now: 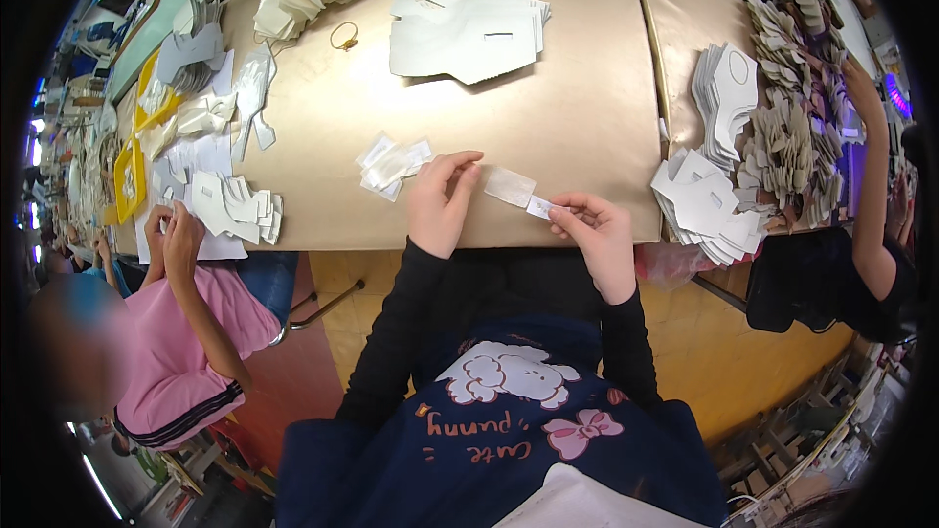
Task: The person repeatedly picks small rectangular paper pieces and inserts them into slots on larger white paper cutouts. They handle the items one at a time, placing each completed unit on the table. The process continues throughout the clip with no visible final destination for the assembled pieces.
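Between the thumb and forefinger of my right hand (595, 232) is the white end of a small strip (510, 186). Its far part is a pale, translucent rectangle, held just above the table near the front edge. My left hand (445, 200) is beside the strip, a small gap away, thumb and forefinger slightly apart with nothing visible between them. Just left of that hand lies a loose little pile of similar translucent and white pieces (394, 164). Farther off, a stack of white cut pieces (469, 34) with a slot in the top one rests on the table.
The table (577, 68) has a shiny gold-beige cover. A rubber band (344, 37) lies near the far left pieces. At left, a person in pink handles white pieces (235, 205) near yellow trays (128, 181). Stacked white pieces (709, 205) stand at right, where another person's arm (873, 176) reaches in.
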A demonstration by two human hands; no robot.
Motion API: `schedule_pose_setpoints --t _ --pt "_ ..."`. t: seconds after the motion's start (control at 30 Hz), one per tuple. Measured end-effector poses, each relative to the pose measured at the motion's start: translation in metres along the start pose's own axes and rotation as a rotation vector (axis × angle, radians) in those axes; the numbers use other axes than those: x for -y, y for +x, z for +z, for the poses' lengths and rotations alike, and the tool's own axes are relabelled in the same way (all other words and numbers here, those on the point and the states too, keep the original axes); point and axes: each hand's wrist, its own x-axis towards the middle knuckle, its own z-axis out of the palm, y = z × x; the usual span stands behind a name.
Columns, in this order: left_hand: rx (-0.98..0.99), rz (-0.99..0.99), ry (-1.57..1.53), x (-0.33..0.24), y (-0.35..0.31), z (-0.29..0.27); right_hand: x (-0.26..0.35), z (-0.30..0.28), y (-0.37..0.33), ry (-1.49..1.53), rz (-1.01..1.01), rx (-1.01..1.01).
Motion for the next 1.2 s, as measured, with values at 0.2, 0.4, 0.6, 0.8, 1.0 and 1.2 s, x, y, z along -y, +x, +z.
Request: schedule_pose_setpoints --t 0.2,0.4,0.6,0.8,1.0,1.2 --pt "0.182 0.339 0.391 0.012 0.014 0.004 -0.003 0.010 0.006 0.010 0.033 0.098" --pt "0.252 0.210 0.315 0.015 0.018 -0.002 0.003 0.035 0.015 -0.084 -0.075 0.261" --pt "0.223 0.173 0.235 0.011 0.021 -0.004 0.001 0.035 0.033 -0.122 0.033 0.251" --pt "0.035 -0.059 0.041 -0.003 -0.001 -0.010 0.002 0.015 0.034 -0.133 0.086 0.244" --pt "0.113 0.079 0.317 0.008 -0.010 -0.004 -0.001 0.025 0.046 -0.037 0.069 0.229" --pt "0.124 -0.025 0.308 0.009 -0.009 -0.003 -0.004 0.030 0.052 -0.206 0.119 0.129"
